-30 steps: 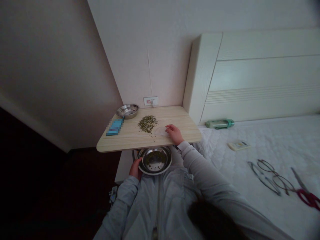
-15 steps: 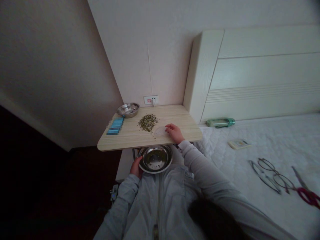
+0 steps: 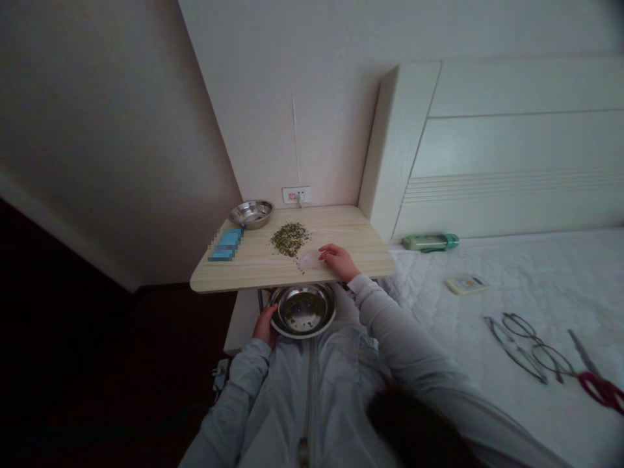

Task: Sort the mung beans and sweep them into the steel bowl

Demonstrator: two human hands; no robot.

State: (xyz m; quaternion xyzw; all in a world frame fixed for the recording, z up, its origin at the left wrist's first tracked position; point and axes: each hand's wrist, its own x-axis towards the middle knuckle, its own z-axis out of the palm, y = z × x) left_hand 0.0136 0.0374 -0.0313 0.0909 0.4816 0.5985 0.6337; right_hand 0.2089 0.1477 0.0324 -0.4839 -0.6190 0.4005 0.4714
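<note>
My right hand (image 3: 340,261) rests over the near part of the small wooden table (image 3: 244,276), its fingers closed on the edge of a thin clear plastic piece (image 3: 310,259). That piece lies low at the tabletop, by the near side of a pile of small green-brown grains (image 3: 289,239). A few grains are scattered around it. Below the table's front edge, my left hand (image 3: 266,326) grips the left rim of a steel bowl (image 3: 327,328) at my lap. Some green grains cling inside this bowl.
Another steel bowl (image 3: 251,214) stands at the table's back left, with a blurred blue object (image 3: 227,245) in front of it. On the bed to the right lie a green bottle (image 3: 430,242), a pale box-like item (image 3: 467,284), glasses (image 3: 550,357) and red-handled scissors (image 3: 600,389).
My right hand has shifted the clear plastic piece slightly left along the tabletop. My left hand and the bowl stay in place.
</note>
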